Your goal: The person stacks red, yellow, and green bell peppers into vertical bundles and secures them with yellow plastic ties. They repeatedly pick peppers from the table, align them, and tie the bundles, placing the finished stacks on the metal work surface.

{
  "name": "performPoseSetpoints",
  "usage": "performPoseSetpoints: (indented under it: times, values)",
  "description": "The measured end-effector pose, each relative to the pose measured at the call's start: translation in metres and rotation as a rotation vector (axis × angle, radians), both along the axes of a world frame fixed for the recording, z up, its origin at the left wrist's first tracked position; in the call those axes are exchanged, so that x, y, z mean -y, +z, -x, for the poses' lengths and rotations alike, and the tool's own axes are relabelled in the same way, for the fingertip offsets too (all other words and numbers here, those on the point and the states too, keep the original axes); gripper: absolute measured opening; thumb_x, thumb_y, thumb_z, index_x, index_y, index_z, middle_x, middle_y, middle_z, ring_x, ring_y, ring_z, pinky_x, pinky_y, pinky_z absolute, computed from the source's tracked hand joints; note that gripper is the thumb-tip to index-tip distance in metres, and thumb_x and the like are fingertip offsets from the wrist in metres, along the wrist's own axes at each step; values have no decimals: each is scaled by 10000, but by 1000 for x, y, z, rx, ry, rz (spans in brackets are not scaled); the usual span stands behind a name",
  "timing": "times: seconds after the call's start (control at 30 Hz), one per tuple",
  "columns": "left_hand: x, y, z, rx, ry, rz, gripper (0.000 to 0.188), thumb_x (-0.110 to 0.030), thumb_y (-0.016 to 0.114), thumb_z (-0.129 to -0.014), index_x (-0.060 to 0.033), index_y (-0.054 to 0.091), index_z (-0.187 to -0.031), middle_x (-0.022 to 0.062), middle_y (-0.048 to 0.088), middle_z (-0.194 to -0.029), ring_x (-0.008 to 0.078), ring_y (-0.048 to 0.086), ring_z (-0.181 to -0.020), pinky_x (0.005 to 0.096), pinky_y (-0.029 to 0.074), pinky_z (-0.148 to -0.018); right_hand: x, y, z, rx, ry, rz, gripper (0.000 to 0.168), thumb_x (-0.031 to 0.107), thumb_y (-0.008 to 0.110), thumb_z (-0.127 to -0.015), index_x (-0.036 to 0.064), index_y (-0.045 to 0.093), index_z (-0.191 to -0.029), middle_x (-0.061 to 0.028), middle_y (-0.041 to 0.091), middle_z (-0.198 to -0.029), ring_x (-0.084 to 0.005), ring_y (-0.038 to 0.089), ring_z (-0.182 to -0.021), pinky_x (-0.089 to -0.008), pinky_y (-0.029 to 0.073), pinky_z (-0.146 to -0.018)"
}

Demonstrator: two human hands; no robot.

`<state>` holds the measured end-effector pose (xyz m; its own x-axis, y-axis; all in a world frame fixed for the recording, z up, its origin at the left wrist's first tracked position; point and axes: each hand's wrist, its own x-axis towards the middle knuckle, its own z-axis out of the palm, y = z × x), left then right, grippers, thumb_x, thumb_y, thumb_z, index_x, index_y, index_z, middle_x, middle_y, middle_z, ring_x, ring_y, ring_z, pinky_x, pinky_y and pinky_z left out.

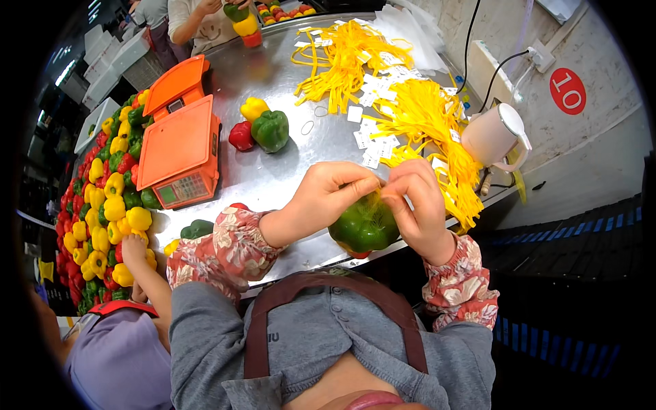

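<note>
My left hand (328, 197) and my right hand (420, 210) meet above a green bell pepper (361, 228) at the near edge of the steel table. Between their fingertips they pinch the gathered top of a yellow mesh net (373, 205), which covers the pepper. Part of a red bell pepper (359, 254) shows underneath the green one. Farther in on the table, a yellow pepper (253, 108), a red pepper (241, 136) and a larger green pepper (270, 131) sit together. Another green pepper (197, 229) is partly hidden by my left sleeve.
Yellow net bags with white tags (420, 115) lie right, beside a white pitcher (492, 136). Two orange scales (179, 146) stand left, by heaped peppers (110, 205). A co-worker's hand (134, 249) touches the heap. Across the table, another person holds stacked peppers (246, 24).
</note>
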<state>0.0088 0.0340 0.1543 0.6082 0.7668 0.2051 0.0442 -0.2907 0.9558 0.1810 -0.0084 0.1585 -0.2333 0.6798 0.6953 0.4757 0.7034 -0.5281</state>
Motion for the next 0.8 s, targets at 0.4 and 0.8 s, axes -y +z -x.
performPoseSetpoints:
  times: [0.4,0.8]
  values:
    - [-8,14,-3,-248,111,-936,90,-79,622,-652,-71,541,-691,24,541,-716,205,498,-735,330,345,-640,13,-7,-12,-273,235,359,88,92,563,-772,36,499,-749,-91,533,-787,-244,483,-722,-318,386,-687]
    - [-23,0,16,-98,-113,-552,115,-55,603,-709,-32,514,-640,51,544,-682,217,490,-683,314,373,-631,19,-18,-17,-326,257,655,107,134,506,-834,40,509,-784,-30,541,-780,-126,467,-708,-241,374,-660]
